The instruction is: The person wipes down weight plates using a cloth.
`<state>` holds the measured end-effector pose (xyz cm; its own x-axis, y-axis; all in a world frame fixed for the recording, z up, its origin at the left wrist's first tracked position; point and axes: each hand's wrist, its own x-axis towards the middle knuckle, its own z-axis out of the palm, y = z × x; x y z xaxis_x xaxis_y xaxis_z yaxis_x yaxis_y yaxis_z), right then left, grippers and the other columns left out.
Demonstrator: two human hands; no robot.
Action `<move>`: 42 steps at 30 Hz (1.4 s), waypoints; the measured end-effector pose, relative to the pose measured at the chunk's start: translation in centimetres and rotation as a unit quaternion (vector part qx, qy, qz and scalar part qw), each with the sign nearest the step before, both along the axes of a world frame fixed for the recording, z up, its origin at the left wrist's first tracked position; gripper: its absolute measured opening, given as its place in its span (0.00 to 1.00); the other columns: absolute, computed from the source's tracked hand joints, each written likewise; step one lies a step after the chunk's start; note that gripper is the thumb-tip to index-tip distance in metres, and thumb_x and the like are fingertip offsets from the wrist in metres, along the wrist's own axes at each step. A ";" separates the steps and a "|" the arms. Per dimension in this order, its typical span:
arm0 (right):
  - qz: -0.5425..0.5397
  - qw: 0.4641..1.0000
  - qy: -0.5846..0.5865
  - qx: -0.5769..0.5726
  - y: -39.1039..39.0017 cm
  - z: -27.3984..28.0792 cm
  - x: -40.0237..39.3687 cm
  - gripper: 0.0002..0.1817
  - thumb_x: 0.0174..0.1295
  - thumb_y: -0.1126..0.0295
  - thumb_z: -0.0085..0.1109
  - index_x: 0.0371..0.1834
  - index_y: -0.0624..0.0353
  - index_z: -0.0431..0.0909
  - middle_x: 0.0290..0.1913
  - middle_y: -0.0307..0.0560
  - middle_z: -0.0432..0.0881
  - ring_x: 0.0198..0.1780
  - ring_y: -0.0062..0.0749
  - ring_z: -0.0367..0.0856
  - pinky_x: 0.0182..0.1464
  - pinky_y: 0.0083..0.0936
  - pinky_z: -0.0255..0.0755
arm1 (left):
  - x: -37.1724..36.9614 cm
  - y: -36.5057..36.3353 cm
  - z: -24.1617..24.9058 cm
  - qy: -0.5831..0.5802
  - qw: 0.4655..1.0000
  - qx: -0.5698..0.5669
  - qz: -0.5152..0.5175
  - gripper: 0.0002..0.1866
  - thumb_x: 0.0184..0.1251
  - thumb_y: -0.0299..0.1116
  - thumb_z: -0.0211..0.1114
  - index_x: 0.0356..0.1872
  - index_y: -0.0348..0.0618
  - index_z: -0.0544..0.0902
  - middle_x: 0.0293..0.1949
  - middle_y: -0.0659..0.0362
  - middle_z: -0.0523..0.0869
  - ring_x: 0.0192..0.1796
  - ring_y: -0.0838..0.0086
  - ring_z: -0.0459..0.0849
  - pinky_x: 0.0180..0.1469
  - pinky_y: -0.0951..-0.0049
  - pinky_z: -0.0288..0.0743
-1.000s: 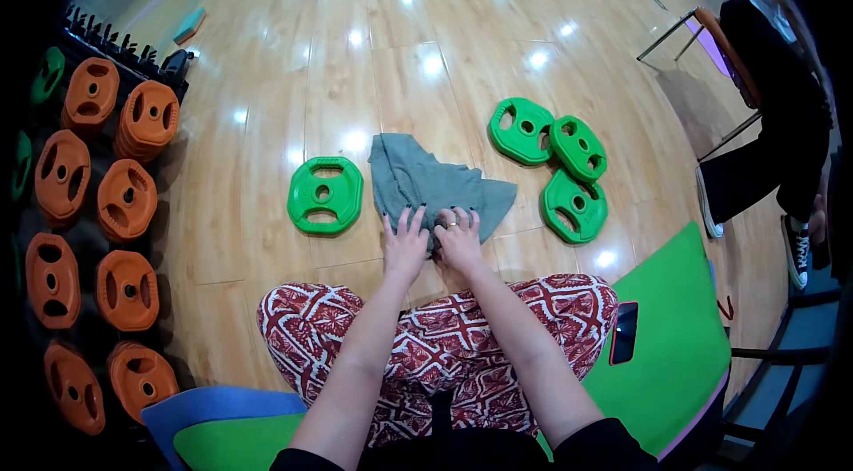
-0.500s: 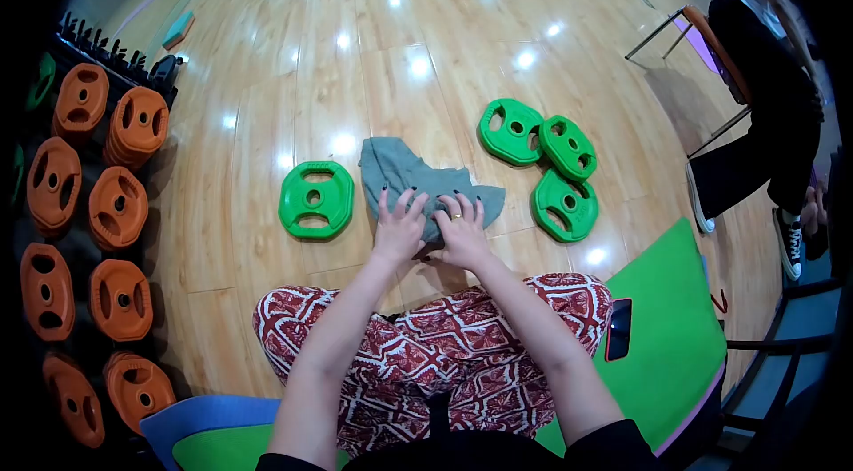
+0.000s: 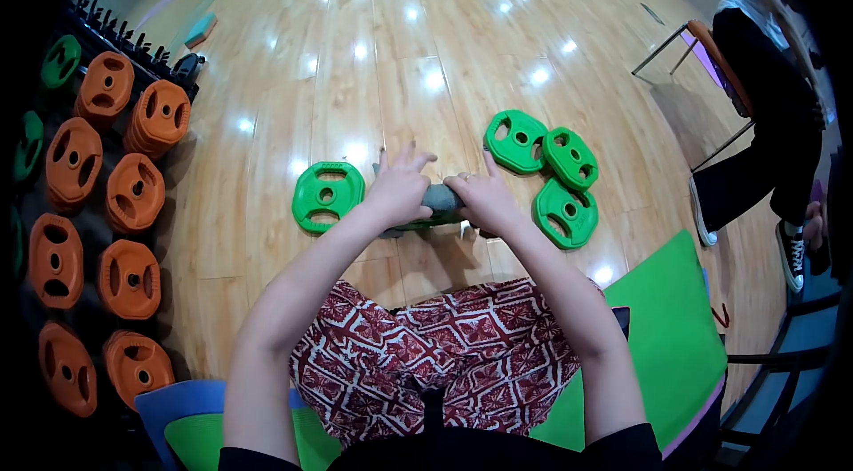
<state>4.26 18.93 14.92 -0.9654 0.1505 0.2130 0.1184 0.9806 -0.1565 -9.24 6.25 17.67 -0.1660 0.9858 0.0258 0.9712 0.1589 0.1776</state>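
Note:
A grey cloth (image 3: 442, 198) is bunched between my two hands, over the upper edge of what looks like a green weight plate (image 3: 437, 223) tipped up on its edge; most of that plate is hidden. My left hand (image 3: 397, 192) grips the cloth-covered edge from the left, some fingers stretched away. From the right, my right hand (image 3: 487, 202) holds the same edge, index finger pointing out. Left of my hands a green weight plate (image 3: 328, 195) lies flat on the floor.
Several green plates (image 3: 566, 215) lie in a cluster at right. Orange plates (image 3: 131, 280) fill a rack on the left. A green mat (image 3: 671, 329) is under me. A person (image 3: 746, 98) sits on a chair (image 3: 700, 29) at right.
My hands lay on the spread cloth on the floor. Now they grip it, bunched, with a green plate edge showing beneath, tipped up. My head view has shifted slightly.

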 end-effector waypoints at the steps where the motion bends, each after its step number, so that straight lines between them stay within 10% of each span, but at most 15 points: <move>1: 0.015 0.999 -0.031 0.025 0.1 0.3 -0.1 0.13 0.45 0.70 0.56 0.37 0.50 0.71 0.27 0.41 0.78 0.32 0.35 0.80 0.65 0.52 0.43 | -0.2 0.3 0.2 -0.030 0.997 -0.073 0.000 0.16 0.40 0.38 0.66 0.32 0.40 0.81 0.58 0.57 0.65 0.58 0.63 0.68 0.59 0.44 0.57; 24: -0.002 0.993 0.088 0.077 1.4 15.9 0.0 0.16 0.43 0.71 0.60 0.39 0.47 0.75 0.32 0.39 0.79 0.34 0.35 0.79 0.63 0.45 0.53 | -0.1 1.6 15.3 0.009 0.999 0.013 0.030 0.17 0.41 0.39 0.65 0.34 0.40 0.81 0.58 0.57 0.66 0.49 0.64 0.75 0.49 0.64 0.72; 28: 0.024 1.000 0.016 -0.004 1.5 16.0 -0.3 0.17 0.42 0.67 0.60 0.39 0.51 0.77 0.32 0.47 0.79 0.34 0.43 0.78 0.49 0.38 0.67 | -1.7 1.8 13.1 -0.030 0.998 0.050 -0.012 0.18 0.40 0.40 0.65 0.31 0.39 0.81 0.49 0.52 0.75 0.41 0.61 0.79 0.44 0.67 0.73; 31: 0.020 0.994 -0.063 -0.093 2.6 13.8 -1.8 0.17 0.41 0.64 0.60 0.38 0.52 0.78 0.31 0.51 0.79 0.33 0.46 0.78 0.39 0.34 0.70 | -3.0 2.9 10.7 -0.079 0.996 -0.028 0.002 0.18 0.38 0.42 0.64 0.28 0.37 0.81 0.22 0.47 0.80 0.30 0.57 0.81 0.35 0.65 0.74; 42: 0.016 0.925 -0.267 -0.269 7.4 -2.3 -6.6 0.19 0.36 0.65 0.61 0.37 0.52 0.81 0.24 0.49 0.80 0.26 0.39 0.79 0.30 0.29 0.72 | -7.1 7.3 -7.3 -0.234 0.962 -0.144 0.005 0.21 0.36 0.40 0.67 0.34 0.39 0.82 0.31 0.48 0.80 0.36 0.58 0.79 0.40 0.66 0.73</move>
<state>-2.36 26.37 12.61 -0.9171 0.0658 -0.3931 0.2918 0.7827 -0.5498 -16.34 13.59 10.35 -0.1020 0.9395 -0.3269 0.7939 0.2749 0.5424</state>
